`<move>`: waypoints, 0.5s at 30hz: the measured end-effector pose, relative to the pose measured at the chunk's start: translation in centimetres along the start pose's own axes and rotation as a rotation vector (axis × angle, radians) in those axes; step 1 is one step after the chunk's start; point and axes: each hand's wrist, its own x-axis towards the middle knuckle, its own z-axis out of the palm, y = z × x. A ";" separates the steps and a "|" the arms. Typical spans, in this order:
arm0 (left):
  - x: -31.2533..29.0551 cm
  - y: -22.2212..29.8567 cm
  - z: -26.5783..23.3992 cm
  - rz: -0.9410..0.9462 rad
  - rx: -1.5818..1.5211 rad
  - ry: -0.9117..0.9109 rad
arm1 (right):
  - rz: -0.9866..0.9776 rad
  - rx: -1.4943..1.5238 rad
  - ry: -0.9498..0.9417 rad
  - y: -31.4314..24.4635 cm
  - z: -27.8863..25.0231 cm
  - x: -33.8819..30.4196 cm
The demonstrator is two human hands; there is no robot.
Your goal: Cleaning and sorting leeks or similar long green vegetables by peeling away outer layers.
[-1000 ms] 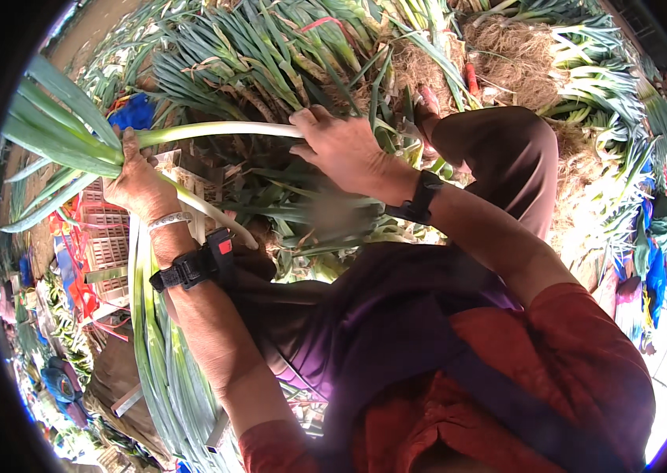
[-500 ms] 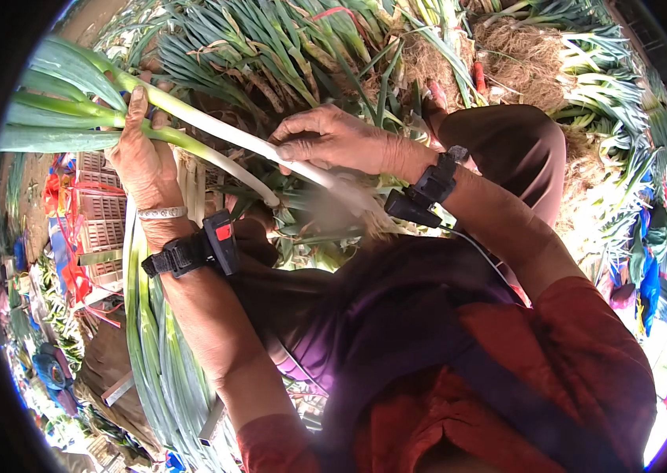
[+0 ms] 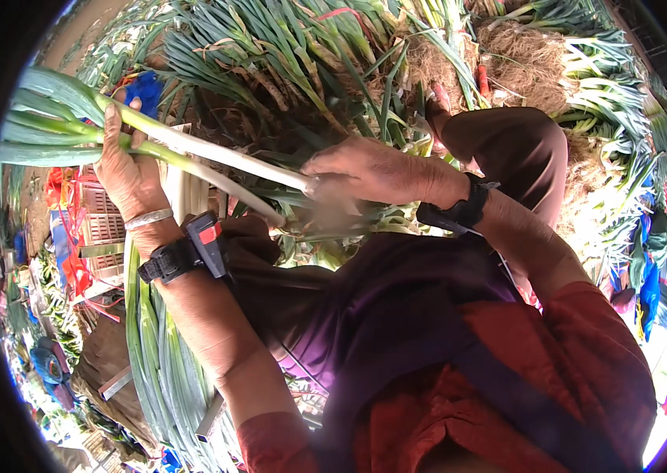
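My left hand [image 3: 124,169] is closed around two long green onions where the white stems turn into leaves. The green leaves [image 3: 49,130] fan out past it to the left. The upper green onion [image 3: 215,154] slants down to the right toward my right hand; the lower green onion [image 3: 227,185] ends near my knee. My right hand [image 3: 388,169] is closed at the lower part of the upper stem, its fingers curled. Below those fingers the root end is a pale blur, so its details cannot be made out.
Piled green onions [image 3: 262,47] lie ahead, with bundles showing brown roots [image 3: 523,67] at the far right. Beside my left forearm lies a bunch of long green leaves [image 3: 160,363]. A slatted crate [image 3: 104,209] with red ties stands at the left.
My right hand has slid along the upper green onion toward its root end, down and to the right. My left hand has shifted slightly left and down with both onions.
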 end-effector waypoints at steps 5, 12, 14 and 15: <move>1.1 0.5 -3.0 -0.155 -0.090 -0.188 | -0.124 -0.016 -0.045 -0.6 -0.3 -0.6; 0.9 0.1 -2.4 -0.138 -0.071 -0.131 | -0.181 -0.001 -0.009 -0.4 -0.7 -0.7; 1.1 -0.1 -2.4 -0.105 -0.042 -0.145 | -0.139 -0.043 0.034 -0.3 -0.5 -0.8; 1.3 -0.1 -2.8 -0.105 -0.059 -0.158 | -0.120 -0.077 0.021 -0.5 -0.6 -0.9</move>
